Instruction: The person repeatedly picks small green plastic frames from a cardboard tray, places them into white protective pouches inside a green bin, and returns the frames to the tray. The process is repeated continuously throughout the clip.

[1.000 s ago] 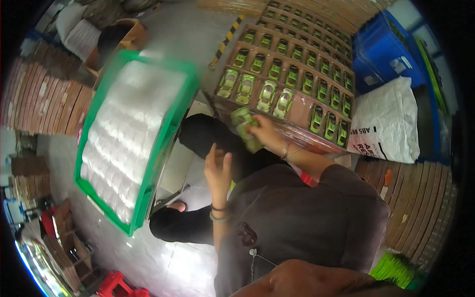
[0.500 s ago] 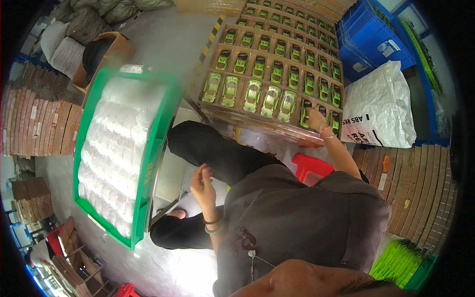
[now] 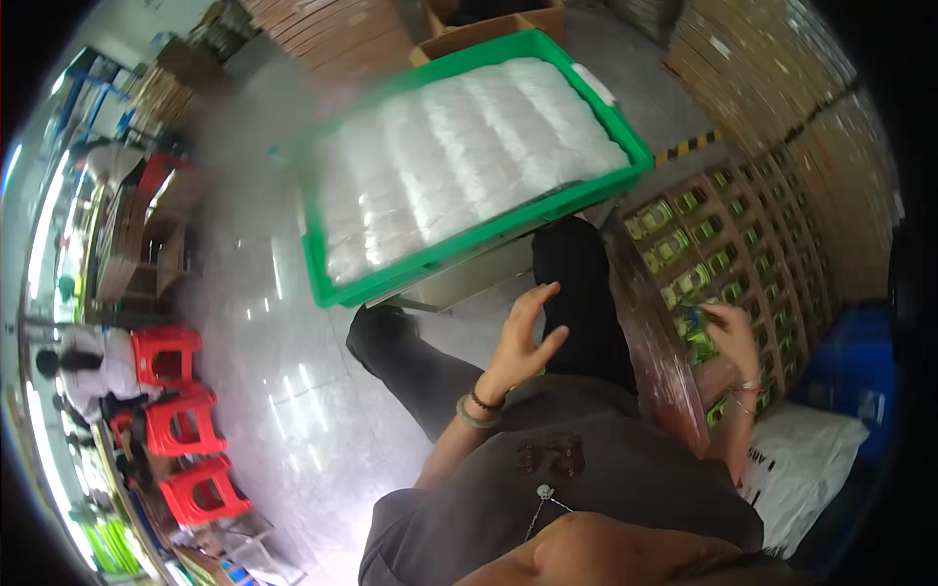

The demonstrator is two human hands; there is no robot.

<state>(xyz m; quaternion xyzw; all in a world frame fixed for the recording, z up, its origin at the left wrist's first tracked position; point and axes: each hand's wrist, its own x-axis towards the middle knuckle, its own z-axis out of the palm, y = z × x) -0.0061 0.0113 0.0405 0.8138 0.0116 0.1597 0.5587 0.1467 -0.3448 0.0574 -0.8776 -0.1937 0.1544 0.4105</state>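
Note:
My left hand (image 3: 520,344) is held above my lap, fingers spread and nothing in it. My right hand (image 3: 735,340) reaches over the near row of a divided brown tray (image 3: 718,216), its fingers closed on a green toy car (image 3: 692,327) with a dark top. The hand hides part of that car, and I cannot tell whether it is lifted clear of its compartment. Beside it in the row stand paler green toy cars (image 3: 686,283). More green cars fill the other compartments.
A green crate (image 3: 479,217) full of white wrapped bundles (image 3: 469,137) stands ahead of my knees. A white sack (image 3: 806,469) and blue bins (image 3: 848,376) are at right. Red stools (image 3: 200,488) and seated people (image 3: 88,366) are at far left. Stacked cardboard (image 3: 772,68) rises behind the tray.
My view has swung left, so the crate and tray appear turned and the stools have come into view. My left hand's fingers have spread. My right hand stays at the near row of cars.

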